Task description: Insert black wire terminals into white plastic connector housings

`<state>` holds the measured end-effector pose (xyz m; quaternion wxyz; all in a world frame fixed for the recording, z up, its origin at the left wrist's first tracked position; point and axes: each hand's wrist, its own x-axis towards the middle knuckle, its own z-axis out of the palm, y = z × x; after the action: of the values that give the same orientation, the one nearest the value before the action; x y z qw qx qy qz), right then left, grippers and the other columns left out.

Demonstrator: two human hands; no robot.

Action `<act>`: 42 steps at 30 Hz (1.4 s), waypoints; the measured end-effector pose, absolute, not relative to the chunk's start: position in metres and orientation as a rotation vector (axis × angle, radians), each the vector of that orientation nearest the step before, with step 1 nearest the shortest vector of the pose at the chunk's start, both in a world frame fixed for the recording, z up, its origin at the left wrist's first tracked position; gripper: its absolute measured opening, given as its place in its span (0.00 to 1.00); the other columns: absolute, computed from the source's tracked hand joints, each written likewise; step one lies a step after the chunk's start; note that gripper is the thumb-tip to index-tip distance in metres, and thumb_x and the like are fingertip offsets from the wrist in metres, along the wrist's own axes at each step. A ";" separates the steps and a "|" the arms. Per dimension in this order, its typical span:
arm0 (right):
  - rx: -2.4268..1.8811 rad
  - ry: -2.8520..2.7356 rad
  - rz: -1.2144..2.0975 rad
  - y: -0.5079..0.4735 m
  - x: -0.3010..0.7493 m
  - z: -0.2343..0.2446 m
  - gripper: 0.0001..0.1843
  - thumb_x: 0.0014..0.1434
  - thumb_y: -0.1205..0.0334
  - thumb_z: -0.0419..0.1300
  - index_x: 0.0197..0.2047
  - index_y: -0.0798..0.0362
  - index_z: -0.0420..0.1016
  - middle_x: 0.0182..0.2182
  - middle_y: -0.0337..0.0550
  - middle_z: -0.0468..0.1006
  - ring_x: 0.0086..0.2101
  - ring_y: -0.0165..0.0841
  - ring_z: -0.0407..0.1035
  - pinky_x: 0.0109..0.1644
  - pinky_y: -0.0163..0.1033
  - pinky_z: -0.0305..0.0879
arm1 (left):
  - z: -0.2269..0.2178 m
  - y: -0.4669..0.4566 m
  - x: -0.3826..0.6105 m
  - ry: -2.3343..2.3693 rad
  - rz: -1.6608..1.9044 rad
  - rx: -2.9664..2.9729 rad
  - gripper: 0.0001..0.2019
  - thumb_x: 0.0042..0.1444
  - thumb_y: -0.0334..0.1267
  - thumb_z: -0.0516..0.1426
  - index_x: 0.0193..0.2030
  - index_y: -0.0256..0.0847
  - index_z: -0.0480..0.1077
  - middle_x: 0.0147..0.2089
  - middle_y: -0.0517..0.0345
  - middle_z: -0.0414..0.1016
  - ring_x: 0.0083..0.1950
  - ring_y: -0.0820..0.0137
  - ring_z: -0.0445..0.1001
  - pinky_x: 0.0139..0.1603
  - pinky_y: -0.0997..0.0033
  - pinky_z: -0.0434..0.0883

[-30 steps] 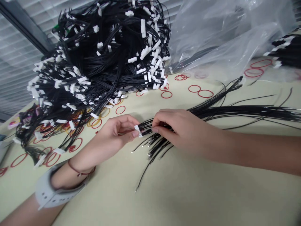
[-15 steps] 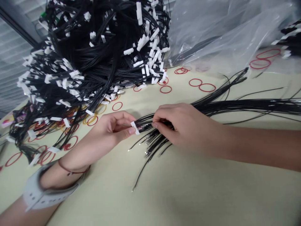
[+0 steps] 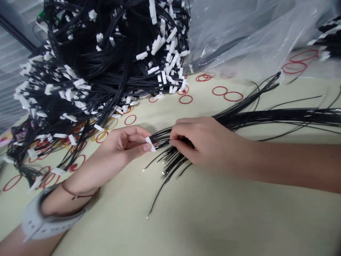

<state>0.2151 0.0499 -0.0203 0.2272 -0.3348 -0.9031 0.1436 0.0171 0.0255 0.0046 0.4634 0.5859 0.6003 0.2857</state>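
Observation:
Between the thumb and fingers of my left hand (image 3: 128, 145) is a small white connector housing (image 3: 150, 144). Several black wires run from its right side toward my right hand (image 3: 199, 142). My right hand is closed, its thumb and forefinger pinching a black wire just right of the connector; the exact tip is hard to make out. Under and beyond that hand lies a loose bundle of black wires (image 3: 266, 119). Bare wire ends with metal terminals (image 3: 163, 173) fan out below the fingers, one reaching farther down the table.
A large heap of black cables (image 3: 106, 64) with white connectors fills the back left. Red rubber bands (image 3: 233, 96) are scattered over the pale table (image 3: 239, 220). A clear plastic bag (image 3: 255, 42) lies at the back right, with more cables (image 3: 331, 39) beyond it.
My right thumb and forefinger have come slightly closer to the white connector. The whole view has shifted a little, and my left hand keeps its hold.

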 end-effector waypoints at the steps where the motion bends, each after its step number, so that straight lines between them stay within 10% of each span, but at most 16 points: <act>1: -0.925 -2.485 0.397 0.050 0.215 -0.020 0.10 0.56 0.69 0.48 0.27 0.57 0.67 0.25 0.39 0.68 0.24 0.25 0.59 0.28 0.33 0.51 | 0.004 0.026 0.017 1.480 0.703 1.443 0.07 0.45 0.29 0.61 0.32 0.39 0.69 0.25 0.65 0.71 0.26 0.79 0.68 0.24 0.85 0.64; 42: -0.889 -2.481 0.449 0.047 0.212 -0.022 0.09 0.54 0.70 0.48 0.26 0.56 0.66 0.23 0.36 0.66 0.22 0.23 0.56 0.26 0.32 0.50 | 0.003 0.023 0.018 1.449 0.711 1.434 0.06 0.47 0.30 0.61 0.33 0.38 0.69 0.29 0.62 0.74 0.28 0.79 0.70 0.26 0.86 0.66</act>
<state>0.2120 0.0474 -0.0224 0.2319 -0.3234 -0.9027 0.1633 0.0179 0.0228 0.0029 0.4716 0.5856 0.5919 0.2903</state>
